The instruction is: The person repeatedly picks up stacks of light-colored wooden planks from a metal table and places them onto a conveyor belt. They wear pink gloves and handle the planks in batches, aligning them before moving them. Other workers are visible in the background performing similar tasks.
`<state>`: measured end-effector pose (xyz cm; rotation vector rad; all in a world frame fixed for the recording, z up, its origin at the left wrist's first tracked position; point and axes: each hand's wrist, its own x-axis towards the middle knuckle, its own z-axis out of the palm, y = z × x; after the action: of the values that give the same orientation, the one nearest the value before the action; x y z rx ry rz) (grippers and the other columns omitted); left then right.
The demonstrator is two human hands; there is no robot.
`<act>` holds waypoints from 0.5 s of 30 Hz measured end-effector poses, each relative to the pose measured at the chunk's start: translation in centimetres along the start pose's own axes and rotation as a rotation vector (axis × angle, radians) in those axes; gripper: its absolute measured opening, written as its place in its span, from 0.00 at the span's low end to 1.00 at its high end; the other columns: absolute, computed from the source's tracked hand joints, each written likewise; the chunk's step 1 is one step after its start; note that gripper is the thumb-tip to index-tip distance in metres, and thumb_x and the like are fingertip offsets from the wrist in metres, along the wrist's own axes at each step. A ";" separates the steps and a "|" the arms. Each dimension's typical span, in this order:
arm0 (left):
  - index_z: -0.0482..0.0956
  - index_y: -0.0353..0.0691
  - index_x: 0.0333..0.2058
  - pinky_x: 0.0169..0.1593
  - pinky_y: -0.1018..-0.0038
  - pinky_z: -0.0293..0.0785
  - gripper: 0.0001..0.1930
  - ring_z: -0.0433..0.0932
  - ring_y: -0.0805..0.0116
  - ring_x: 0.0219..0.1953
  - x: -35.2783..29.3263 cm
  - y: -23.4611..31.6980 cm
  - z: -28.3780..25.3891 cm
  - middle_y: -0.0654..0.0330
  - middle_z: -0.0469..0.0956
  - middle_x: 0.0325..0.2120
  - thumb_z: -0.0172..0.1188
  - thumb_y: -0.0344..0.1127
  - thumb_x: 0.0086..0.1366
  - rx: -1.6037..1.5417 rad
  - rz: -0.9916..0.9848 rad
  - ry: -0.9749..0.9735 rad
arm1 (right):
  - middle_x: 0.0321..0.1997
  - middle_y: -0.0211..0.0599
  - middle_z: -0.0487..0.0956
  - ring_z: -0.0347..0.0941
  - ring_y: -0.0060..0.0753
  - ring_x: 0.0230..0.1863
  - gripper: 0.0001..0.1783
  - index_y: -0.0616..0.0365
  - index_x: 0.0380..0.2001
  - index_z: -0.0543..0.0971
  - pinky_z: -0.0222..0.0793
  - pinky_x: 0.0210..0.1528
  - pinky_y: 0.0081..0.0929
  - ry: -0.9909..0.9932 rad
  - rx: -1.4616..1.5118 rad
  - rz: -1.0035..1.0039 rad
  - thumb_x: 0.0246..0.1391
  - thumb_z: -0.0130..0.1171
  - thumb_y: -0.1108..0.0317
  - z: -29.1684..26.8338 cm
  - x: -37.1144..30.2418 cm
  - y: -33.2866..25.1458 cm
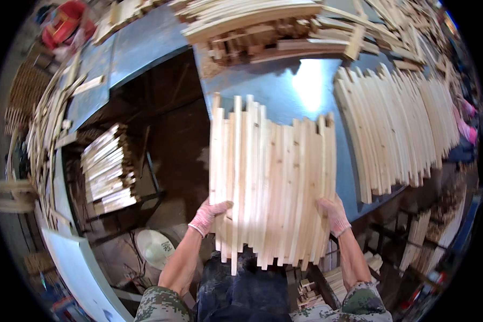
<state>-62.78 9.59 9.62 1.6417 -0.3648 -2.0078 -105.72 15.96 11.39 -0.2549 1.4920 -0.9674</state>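
A wide row of pale wooden strips [273, 177] lies side by side in front of me, with uneven ends at the top and bottom. My left hand [212, 214], in a pinkish knit glove, closes on its left edge, thumb over the outer strips. On the opposite edge my right hand [334, 213], gloved alike, presses inward, so the strips are squeezed between both hands. The fingers beneath are mostly hidden. The bundle's lower end reaches out over my lap, and its far part overlaps the blue-grey metal tabletop [252, 80].
Another row of wooden strips [394, 129] lies on the table to the right. Piled strips [252, 21] line the far side. On the left, a lower stack [110, 169] stands beyond a dark gap, near a whitish round stool-like object [154, 248]. A person's pink-gloved hand [469, 131] shows at far right.
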 end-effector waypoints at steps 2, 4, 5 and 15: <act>0.81 0.31 0.56 0.49 0.62 0.85 0.27 0.85 0.63 0.43 -2.0 -0.4 -0.7 0.57 0.86 0.44 0.77 0.32 0.60 -0.061 -0.023 -0.068 | 0.50 0.31 0.83 0.80 0.28 0.47 0.32 0.61 0.64 0.75 0.78 0.50 0.31 0.003 0.017 0.038 0.56 0.70 0.69 0.7 -1.5 0.3; 0.80 0.31 0.58 0.50 0.63 0.84 0.28 0.85 0.64 0.45 -3.4 -1.1 -1.0 0.56 0.85 0.46 0.77 0.30 0.60 -0.128 -0.016 -0.111 | 0.47 0.29 0.82 0.78 0.27 0.43 0.30 0.59 0.61 0.77 0.77 0.46 0.29 -0.023 -0.045 0.075 0.56 0.70 0.66 -1.3 -1.6 1.1; 0.80 0.31 0.58 0.50 0.64 0.84 0.28 0.84 0.64 0.46 -4.1 -1.4 -1.6 0.56 0.84 0.48 0.76 0.29 0.60 -0.150 0.010 -0.129 | 0.46 0.28 0.82 0.77 0.26 0.42 0.29 0.59 0.59 0.78 0.76 0.44 0.28 -0.052 -0.088 0.086 0.55 0.71 0.64 -1.9 -1.3 2.1; 0.72 0.35 0.67 0.58 0.59 0.81 0.42 0.81 0.62 0.51 -17.7 -3.5 -9.4 0.55 0.81 0.52 0.81 0.33 0.55 -0.332 0.177 -0.054 | 0.36 0.26 0.80 0.77 0.23 0.36 0.27 0.61 0.51 0.80 0.75 0.37 0.30 -0.286 -0.130 -0.144 0.57 0.71 0.53 8.2 -9.5 0.5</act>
<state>-52.11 23.16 20.29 1.3068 -0.1759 -1.8660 -96.19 19.29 18.95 -0.5779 1.2873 -0.9060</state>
